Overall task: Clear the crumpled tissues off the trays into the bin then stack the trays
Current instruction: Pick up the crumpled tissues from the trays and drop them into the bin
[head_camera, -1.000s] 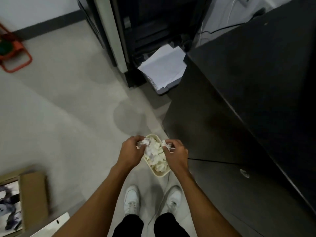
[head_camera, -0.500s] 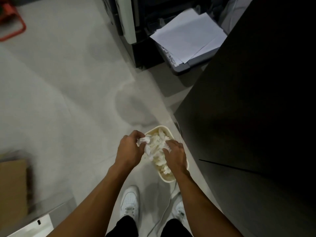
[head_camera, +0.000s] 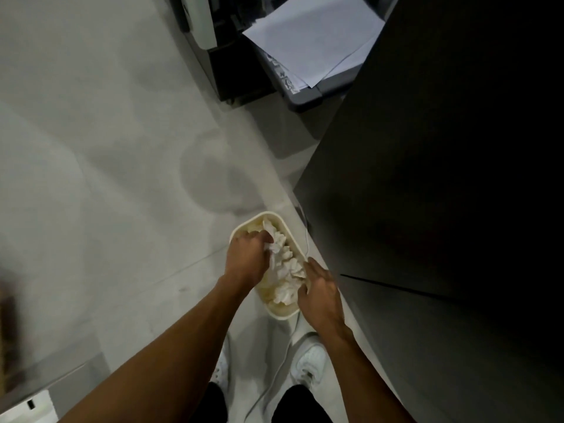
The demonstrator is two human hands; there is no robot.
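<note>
Nearest the camera, two white shoes [head_camera: 309,360] stand on the pale floor [head_camera: 122,148] with a thin white cable [head_camera: 265,389] running between them. Both bare forearms reach forward and down from the bottom edge, converging on a small cream bin [head_camera: 268,213] that sits on the floor just ahead of the feet.

The left hand [head_camera: 248,257] is knuckles-up, wrist bent down, its fingers [head_camera: 264,239] curled into the crumpled tissues [head_camera: 283,264] and closed round a wad of them. The right hand [head_camera: 320,288] comes in over the bin's right rim; its fingers [head_camera: 305,296] are pushed into the heap with the tips buried, so whether they pinch anything cannot be told. The tissues lie between the two sets of fingers and fill the bin nearly to the rim.

The step in hand looks like the binning of the tissues, with the load being packed down. No trays are in view, so the next move would call for letting go, lifting both hands clear without dragging tissue back out, and turning to wherever the trays are for stacking.

To the right of the fingers rises a dark cabinet [head_camera: 442,178]. Well beyond the fingers stands a printer [head_camera: 225,71] with loose white sheets [head_camera: 314,38] lying on its tray.
</note>
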